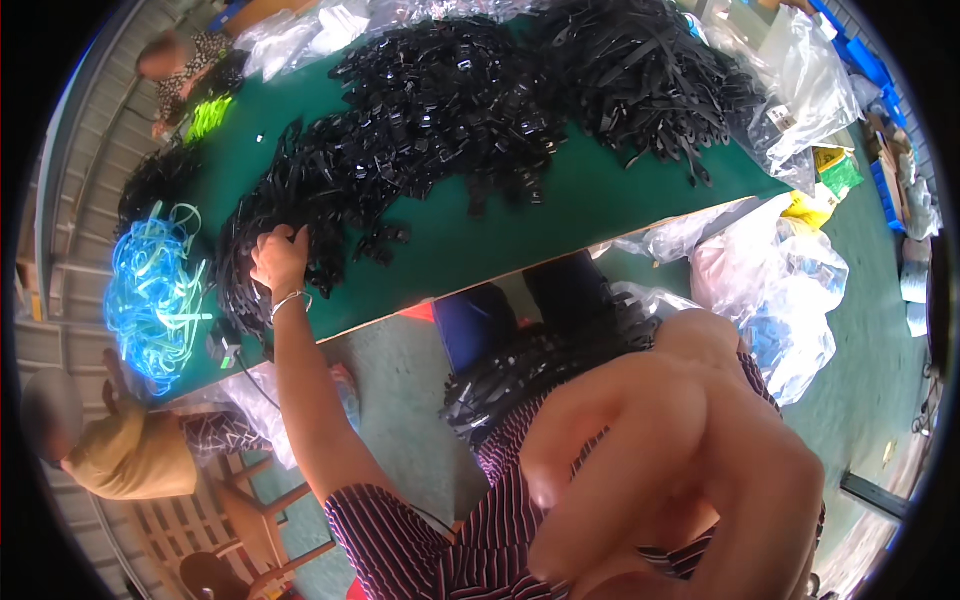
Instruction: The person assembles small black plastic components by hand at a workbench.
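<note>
My left hand (280, 260) rests, fingers curled, on black straps (240, 240) at left; whether it grips any, I can't tell. My right (675, 410) curls nearer, contents hidden. Blue strips (150, 300) crowd left, buckles (430, 115) far.

Counted one green table (440, 250). Tallied one blue strap heap (150, 300) by its near-left corner, one bright-green bundle (208, 118) at left edge, two co-workers (140, 457), one left hand (280, 258), one right hand (670, 430), one bracelet (291, 299). Could not count tangled black straps (450, 95) along far edge.
</note>
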A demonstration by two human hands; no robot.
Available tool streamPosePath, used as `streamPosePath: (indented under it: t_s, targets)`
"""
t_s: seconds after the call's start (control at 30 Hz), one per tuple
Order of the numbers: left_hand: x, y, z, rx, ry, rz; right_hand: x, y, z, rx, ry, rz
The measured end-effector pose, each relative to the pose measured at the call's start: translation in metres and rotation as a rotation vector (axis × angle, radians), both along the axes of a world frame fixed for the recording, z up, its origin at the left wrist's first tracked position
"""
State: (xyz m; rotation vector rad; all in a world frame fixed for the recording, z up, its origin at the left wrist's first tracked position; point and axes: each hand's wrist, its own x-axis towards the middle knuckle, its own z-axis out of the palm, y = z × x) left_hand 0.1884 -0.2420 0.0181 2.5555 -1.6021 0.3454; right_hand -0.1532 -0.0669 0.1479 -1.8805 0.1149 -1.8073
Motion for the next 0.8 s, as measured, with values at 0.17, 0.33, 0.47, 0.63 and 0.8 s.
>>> streamPosePath:
  t_s: [0.17, 0.33, 0.47, 0.63, 0.8]
  targets:
    - [-0.012, -0.017, 0.002, 0.010, 0.033, -0.070, -0.027, -0.002, 0.012, 0.008, 0.114, -0.091]
    - [0.025, 0.000, -0.018, -0.291, 0.065, -0.133, -0.070, -0.054, -0.044, 0.218, 0.471, -0.210]
    - [0.052, 0.012, -0.015, -0.615, 0.647, -0.366, -0.126, -0.089, -0.099, 0.346, 0.523, -0.625]
    - [-0.004, 0.036, 0.023, -0.725, 1.508, -0.347, -0.195, -0.132, -0.115, 0.176, 0.609, -1.173]
    - [-0.024, 0.046, 0.047, -0.766, 1.876, -0.535, -0.192, -0.173, -0.106, 0.043, 0.778, -1.330]
